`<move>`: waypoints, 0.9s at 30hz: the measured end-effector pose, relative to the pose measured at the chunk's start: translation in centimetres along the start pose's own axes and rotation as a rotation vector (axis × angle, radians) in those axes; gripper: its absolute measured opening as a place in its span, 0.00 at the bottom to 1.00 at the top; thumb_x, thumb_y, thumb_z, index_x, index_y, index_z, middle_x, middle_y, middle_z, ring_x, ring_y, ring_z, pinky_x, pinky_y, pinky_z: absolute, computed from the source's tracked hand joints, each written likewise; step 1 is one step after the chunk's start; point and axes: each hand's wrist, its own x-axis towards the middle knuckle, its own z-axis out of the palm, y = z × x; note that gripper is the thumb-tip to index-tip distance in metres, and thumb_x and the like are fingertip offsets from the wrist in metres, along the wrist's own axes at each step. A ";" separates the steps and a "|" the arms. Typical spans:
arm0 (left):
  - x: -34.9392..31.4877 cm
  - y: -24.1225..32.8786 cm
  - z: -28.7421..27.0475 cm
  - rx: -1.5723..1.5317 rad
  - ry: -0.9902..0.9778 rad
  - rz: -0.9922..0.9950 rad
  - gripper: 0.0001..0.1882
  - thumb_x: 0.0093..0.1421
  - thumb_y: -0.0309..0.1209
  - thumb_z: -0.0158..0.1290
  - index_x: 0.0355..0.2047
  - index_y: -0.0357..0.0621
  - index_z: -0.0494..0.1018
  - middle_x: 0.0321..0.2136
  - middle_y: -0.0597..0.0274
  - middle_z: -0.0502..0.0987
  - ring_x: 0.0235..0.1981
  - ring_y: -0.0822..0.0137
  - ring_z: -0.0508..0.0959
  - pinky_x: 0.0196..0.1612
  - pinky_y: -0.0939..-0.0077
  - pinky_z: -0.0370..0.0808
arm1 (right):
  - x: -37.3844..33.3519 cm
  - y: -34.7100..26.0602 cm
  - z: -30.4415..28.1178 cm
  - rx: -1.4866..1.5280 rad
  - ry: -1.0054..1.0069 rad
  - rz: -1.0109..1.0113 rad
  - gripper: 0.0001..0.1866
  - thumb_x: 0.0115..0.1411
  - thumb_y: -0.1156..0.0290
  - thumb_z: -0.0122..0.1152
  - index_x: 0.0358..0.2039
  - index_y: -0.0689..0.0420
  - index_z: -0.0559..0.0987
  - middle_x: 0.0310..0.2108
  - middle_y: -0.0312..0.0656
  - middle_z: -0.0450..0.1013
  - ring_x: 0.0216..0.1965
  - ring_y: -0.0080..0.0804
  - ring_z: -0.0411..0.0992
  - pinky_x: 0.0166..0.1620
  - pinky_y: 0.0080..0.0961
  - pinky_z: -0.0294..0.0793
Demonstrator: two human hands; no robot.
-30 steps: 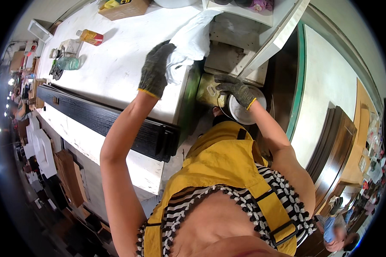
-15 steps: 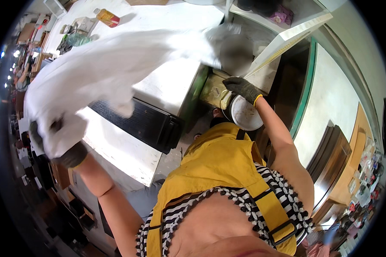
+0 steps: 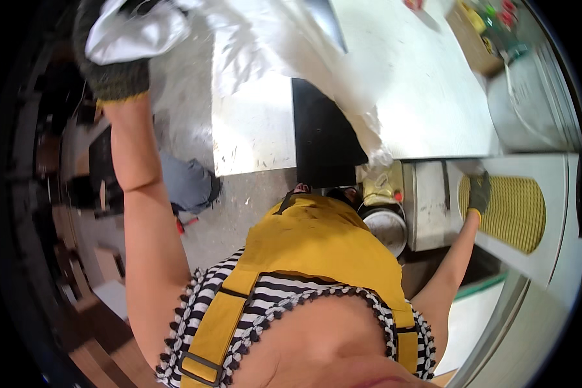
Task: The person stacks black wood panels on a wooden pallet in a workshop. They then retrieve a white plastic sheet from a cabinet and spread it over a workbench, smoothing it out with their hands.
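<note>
From here, the left hand [image 3: 118, 79] grips the white sheet [image 3: 258, 45], seemingly mostly drawn out, its tail left near the tin [image 3: 376, 187]; the right hand [image 3: 480, 192], grip unclear, is at the ribbed panel [image 3: 514, 213].

Yellow apron [image 3: 323, 236], black buckles [image 3: 202, 367], striped black-and-white top [image 3: 271, 285], dark yellow-cuffed gloves [image 3: 118, 79]

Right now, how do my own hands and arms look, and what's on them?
The left hand and right hand wear dark grey knit gloves with yellow cuff edges. Both arms are bare above them, without sleeves; black-and-white trim edges the striped top at the shoulders.
</note>
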 end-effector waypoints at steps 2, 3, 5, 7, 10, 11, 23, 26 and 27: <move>-0.6 0.3 0.5 -0.045 0.011 -0.008 0.15 0.56 0.24 0.53 0.45 0.36 0.72 0.42 0.54 0.77 0.42 0.64 0.77 0.46 0.69 0.75 | 2.1 0.7 -1.8 -0.022 0.004 0.059 0.35 0.55 0.54 0.59 0.59 0.61 0.65 0.59 0.52 0.63 0.60 0.45 0.62 0.61 0.33 0.60; -0.9 0.5 0.6 -0.055 0.016 -0.005 0.16 0.56 0.24 0.53 0.45 0.36 0.72 0.42 0.54 0.77 0.42 0.64 0.77 0.46 0.69 0.75 | 2.9 0.9 -1.8 0.024 -0.038 0.075 0.36 0.55 0.54 0.59 0.59 0.61 0.65 0.59 0.52 0.63 0.60 0.45 0.62 0.61 0.32 0.59; -1.2 1.3 0.8 -0.067 0.020 0.005 0.16 0.56 0.24 0.53 0.46 0.36 0.71 0.43 0.54 0.77 0.43 0.63 0.77 0.47 0.69 0.75 | 4.7 1.6 -1.4 0.119 -0.126 0.116 0.36 0.55 0.54 0.60 0.59 0.62 0.65 0.59 0.52 0.63 0.60 0.44 0.62 0.61 0.31 0.59; -2.0 2.8 0.1 -0.050 0.038 0.013 0.17 0.55 0.23 0.54 0.46 0.36 0.71 0.43 0.55 0.76 0.44 0.63 0.76 0.48 0.69 0.74 | 4.1 -3.6 -1.8 0.327 -0.160 0.075 0.31 0.57 0.61 0.60 0.59 0.61 0.67 0.58 0.49 0.65 0.59 0.40 0.64 0.60 0.30 0.61; -1.8 -2.1 5.0 -0.220 -0.027 0.021 0.18 0.55 0.23 0.54 0.47 0.36 0.71 0.44 0.55 0.76 0.45 0.63 0.76 0.49 0.68 0.74 | -0.9 -13.9 -6.7 0.613 -0.114 -0.181 0.28 0.57 0.69 0.60 0.58 0.60 0.68 0.57 0.45 0.67 0.58 0.38 0.64 0.59 0.31 0.63; -1.7 3.3 3.7 -0.143 -0.039 0.071 0.18 0.55 0.22 0.54 0.47 0.36 0.71 0.44 0.55 0.76 0.45 0.63 0.76 0.49 0.68 0.74 | -1.7 -18.6 -5.9 0.757 -0.209 -0.354 0.28 0.56 0.72 0.62 0.57 0.59 0.69 0.56 0.43 0.68 0.58 0.37 0.64 0.58 0.32 0.64; -2.3 8.4 -0.3 -0.476 -0.204 -0.067 0.25 0.48 0.25 0.55 0.49 0.32 0.70 0.46 0.54 0.75 0.46 0.63 0.75 0.50 0.73 0.71 | -4.7 -36.3 -4.9 0.408 0.044 -1.220 0.18 0.58 0.79 0.50 0.49 0.58 0.77 0.47 0.46 0.75 0.46 0.42 0.73 0.52 0.33 0.71; -1.1 5.9 -4.7 -0.243 -0.329 -0.132 0.26 0.46 0.25 0.60 0.48 0.36 0.72 0.42 0.60 0.77 0.45 0.67 0.75 0.50 0.74 0.70 | -2.3 -37.4 -9.6 0.159 0.229 -1.300 0.20 0.58 0.80 0.47 0.51 0.57 0.75 0.51 0.44 0.73 0.53 0.42 0.69 0.58 0.35 0.65; -0.9 5.4 -6.0 -0.154 -0.362 -0.141 0.26 0.45 0.25 0.61 0.47 0.38 0.72 0.41 0.61 0.77 0.45 0.68 0.75 0.51 0.74 0.70 | -1.7 -38.5 -10.9 0.131 0.246 -1.296 0.21 0.58 0.81 0.47 0.52 0.57 0.75 0.51 0.43 0.72 0.54 0.41 0.69 0.59 0.35 0.63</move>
